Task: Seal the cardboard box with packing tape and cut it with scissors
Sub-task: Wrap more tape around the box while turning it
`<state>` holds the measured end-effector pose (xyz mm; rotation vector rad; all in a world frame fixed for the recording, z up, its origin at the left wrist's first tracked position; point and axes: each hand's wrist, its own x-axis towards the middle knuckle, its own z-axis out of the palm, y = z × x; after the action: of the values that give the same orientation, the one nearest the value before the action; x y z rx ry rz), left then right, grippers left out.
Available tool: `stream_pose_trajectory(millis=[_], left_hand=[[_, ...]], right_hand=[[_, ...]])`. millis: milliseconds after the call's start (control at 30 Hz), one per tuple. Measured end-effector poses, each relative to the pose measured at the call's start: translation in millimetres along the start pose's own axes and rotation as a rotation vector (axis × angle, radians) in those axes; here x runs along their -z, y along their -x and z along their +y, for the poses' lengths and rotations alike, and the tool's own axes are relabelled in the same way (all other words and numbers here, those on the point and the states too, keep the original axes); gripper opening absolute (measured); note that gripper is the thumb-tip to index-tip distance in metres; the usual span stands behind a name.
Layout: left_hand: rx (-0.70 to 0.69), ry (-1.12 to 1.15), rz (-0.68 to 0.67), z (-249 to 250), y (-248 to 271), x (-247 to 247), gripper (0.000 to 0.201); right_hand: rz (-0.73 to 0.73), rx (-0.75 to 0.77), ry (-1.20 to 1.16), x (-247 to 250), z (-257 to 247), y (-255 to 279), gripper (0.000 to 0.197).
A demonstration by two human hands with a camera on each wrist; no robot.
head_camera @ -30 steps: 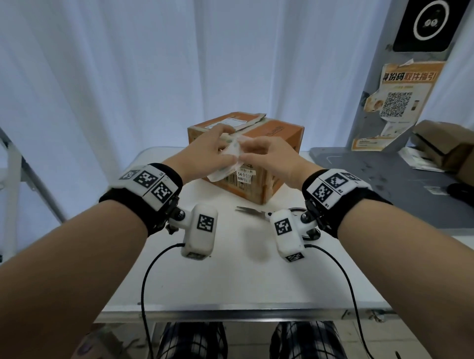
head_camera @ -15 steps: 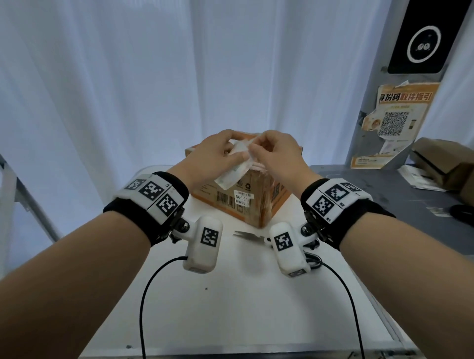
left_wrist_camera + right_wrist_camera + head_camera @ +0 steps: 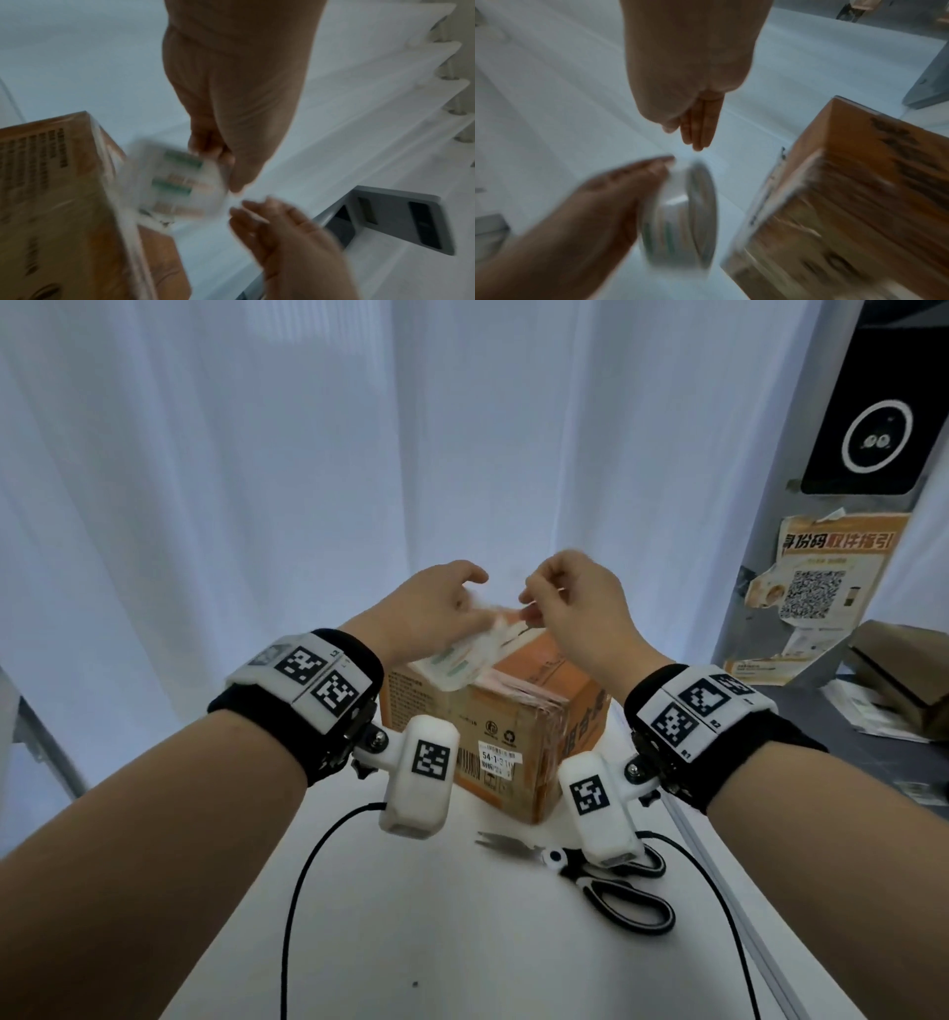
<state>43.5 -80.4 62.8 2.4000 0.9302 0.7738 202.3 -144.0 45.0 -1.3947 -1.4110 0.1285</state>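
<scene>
An orange-brown cardboard box (image 3: 513,726) (image 3: 51,192) (image 3: 859,203) stands on the white table (image 3: 462,942). Above its top, my left hand (image 3: 436,608) (image 3: 231,121) grips a printed roll of packing tape (image 3: 457,660) (image 3: 177,180) (image 3: 680,215). Just right of the roll, my right hand (image 3: 570,603) (image 3: 687,91) has thumb pressed to fingers in a pinch, seemingly on the clear tape end, which is hard to make out. Black-handled scissors (image 3: 606,880) lie on the table in front of the box, under my right wrist. Both wrist views are blurred.
A white curtain hangs behind the table. To the right are a grey surface (image 3: 873,762) with papers and brown cartons (image 3: 904,670), and a pillar with a poster (image 3: 821,588). Camera cables hang from both wrists over the table's front.
Both hands have risen off the box top with the tape roll and drawn slightly apart. The scissors and box have not moved on the table.
</scene>
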Motion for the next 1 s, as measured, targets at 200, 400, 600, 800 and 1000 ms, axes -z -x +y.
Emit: stream_pose_trajectory(millis=[200,400,600,800,1000], left_hand=[[-0.021,-0.027,0.048,-7.0,-4.3,-4.7,0.041],[0.009,-0.067,0.111,-3.4,0.4,-10.6,0.023],[0.035,0.171,0.186,3.4,-0.4,-9.6,0.019],[0.020,0.196,0.197,14.6,-4.4,-7.9,0.006],[-0.033,0.303,0.264,21.7,-11.5,-4.6,0.018]], right_hand=[[-0.062,0.055,0.021,5.4,-11.1,-17.7,0.008],[-0.126,0.117,0.087,12.9,-12.6,-21.0,0.005],[-0.232,0.159,0.091,5.8,-18.2,-20.2,0.013],[-0.215,0.097,0.085,4.3,-8.9,-16.9,0.042],[-0.369,-0.424,-0.265,2.0,7.8,-8.3,0.053]])
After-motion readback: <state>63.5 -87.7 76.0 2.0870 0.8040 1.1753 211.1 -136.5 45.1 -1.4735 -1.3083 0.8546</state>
